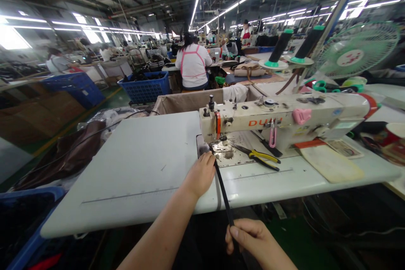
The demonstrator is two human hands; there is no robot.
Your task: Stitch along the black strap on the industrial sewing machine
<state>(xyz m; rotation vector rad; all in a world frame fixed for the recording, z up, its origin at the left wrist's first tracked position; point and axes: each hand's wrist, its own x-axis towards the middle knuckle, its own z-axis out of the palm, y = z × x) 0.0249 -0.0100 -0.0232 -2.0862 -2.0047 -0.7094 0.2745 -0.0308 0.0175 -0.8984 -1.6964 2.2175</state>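
A long narrow black strip (224, 190) runs from the needle area of a white sewing machine (240, 119) down over the table's front edge. My left hand (202, 173) lies by the machine's presser foot, its fingers closed on the strip's upper end. Lower down, in front of the table, my right hand (249, 238) pinches the same strip between thumb and fingers. Yellow and black pliers (261, 158) rest on the machine bed to the right of my left hand.
The white table (139, 160) extends left. A pale cloth pad (332, 162) lies at its right. Behind are thread cones (280, 48), a green fan (351, 57), a fabric-lined bin (183, 103) and a blue crate (147, 87). A seated person (193, 65) faces away.
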